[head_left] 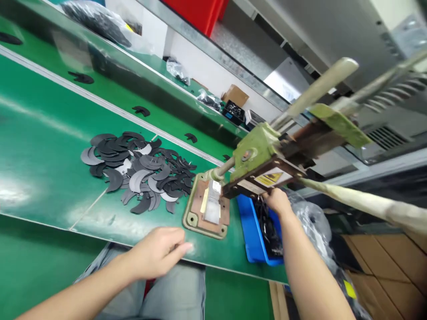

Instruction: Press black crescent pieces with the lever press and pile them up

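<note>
My left hand (162,251) rests at the front edge of the green bench, its fingers curled and its thumb stretched forward, with nothing visible in it. My right hand (278,201) is over the blue bin (247,229), beside the head of the hand press (255,151); its fingertips are hidden. Dark parts (267,226) fill the bin. Between my hands stands the press base (191,209), bearing a grey metal block (212,209). To its left lies a loose pile of black and grey curved plastic pieces (142,171).
Behind the pile runs a green conveyor belt (110,95) with several spaced black pieces (142,110). The press lever (320,89) slants up to the right. Clear plastic bags (310,222) and cardboard boxes (383,253) stand right of the bin. A red bin (196,13) sits on the shelf above.
</note>
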`<state>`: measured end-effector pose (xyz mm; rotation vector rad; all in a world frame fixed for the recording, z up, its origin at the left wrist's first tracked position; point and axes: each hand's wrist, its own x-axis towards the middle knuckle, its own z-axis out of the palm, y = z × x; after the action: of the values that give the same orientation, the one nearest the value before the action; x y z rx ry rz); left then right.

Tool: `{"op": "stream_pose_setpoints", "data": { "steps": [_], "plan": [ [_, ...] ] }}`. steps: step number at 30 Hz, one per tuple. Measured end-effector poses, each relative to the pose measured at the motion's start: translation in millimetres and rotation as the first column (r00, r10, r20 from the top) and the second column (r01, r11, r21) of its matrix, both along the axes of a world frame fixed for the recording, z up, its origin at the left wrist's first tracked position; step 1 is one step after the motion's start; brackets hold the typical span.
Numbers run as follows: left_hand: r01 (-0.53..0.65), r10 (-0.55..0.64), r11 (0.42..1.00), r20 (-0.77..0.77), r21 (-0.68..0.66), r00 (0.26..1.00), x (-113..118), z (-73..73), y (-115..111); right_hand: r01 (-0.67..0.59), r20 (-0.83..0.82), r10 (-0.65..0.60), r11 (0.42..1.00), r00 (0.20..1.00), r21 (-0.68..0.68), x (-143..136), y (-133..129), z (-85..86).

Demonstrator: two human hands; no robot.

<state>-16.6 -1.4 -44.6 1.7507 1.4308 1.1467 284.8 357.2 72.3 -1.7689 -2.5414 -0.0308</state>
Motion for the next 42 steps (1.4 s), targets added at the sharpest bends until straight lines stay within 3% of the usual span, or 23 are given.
{"op": "stream_pose_setpoints", "data": {
  "steps": [4, 7, 10, 14, 22, 25, 28, 32, 34, 37, 39, 42],
  "plan": [
    [0.021, -0.022, 0.996, -0.005, -0.084, 1.000, -1, -2.2, -4, 0.049, 0.140, -0.016, 0.970, 0.990, -0.238, 55, -48, -9.9],
    [0.005, -0.017, 0.992, -0.092, -0.123, 0.996, 1, -6.4, -5, 0.063, 0.176, -0.011, 0.954, 0.984, -0.294, 72, -77, -24.2],
    [-0.030, 0.007, 0.992, -0.180, -0.126, 0.984, 4, -9.4, -6, 0.078, 0.179, -0.028, 0.956, 0.984, -0.283, 72, -90, -34.0],
    [-0.066, 0.039, 0.992, -0.235, -0.105, 0.971, 8, -8.6, -8, 0.072, 0.110, -0.046, 0.968, 0.993, -0.240, 71, -98, -34.5],
    [-0.138, 0.117, 0.988, -0.258, -0.066, 0.959, 14, -10.6, -10, 0.054, -0.230, -0.082, 0.991, 0.970, -0.126, 90, -119, -30.4],
    [-0.140, 0.121, 0.988, -0.241, -0.061, 0.963, 12, -15.1, -10, 0.025, -0.414, -0.059, 0.996, 0.908, -0.087, 94, -126, -27.3],
    [-0.138, 0.125, 0.989, -0.191, -0.059, 0.974, 11, -15.6, -9, -0.021, -0.611, -0.026, 0.997, 0.791, -0.070, 89, -140, -21.9],
    [-0.130, 0.130, 0.992, -0.060, 0.006, 0.990, 18, 4.5, -11, -0.160, -0.790, 0.009, 0.981, 0.613, -0.113, 58, -187, -22.9],
    [-0.104, 0.106, 0.988, -0.015, 0.111, 0.994, 26, 23.5, -13, -0.297, -0.868, -0.015, 0.936, 0.496, -0.186, 33, -221, -29.5],
    [0.000, 0.004, 0.969, -0.016, 0.247, 1.000, 39, 49.3, -15, -0.551, -0.935, -0.213, 0.762, 0.284, -0.341, -5, -270, -42.5],
    [0.090, -0.079, 0.963, -0.054, 0.254, 0.995, 45, 56.9, -16, -0.649, -0.915, -0.324, 0.647, 0.241, -0.400, -24, -293, -50.5],
    [0.148, -0.132, 0.965, -0.085, 0.218, 0.988, 46, 53.3, -21, -0.689, -0.898, -0.365, 0.586, 0.246, -0.427, -41, -310, -59.6]
  ]
}}
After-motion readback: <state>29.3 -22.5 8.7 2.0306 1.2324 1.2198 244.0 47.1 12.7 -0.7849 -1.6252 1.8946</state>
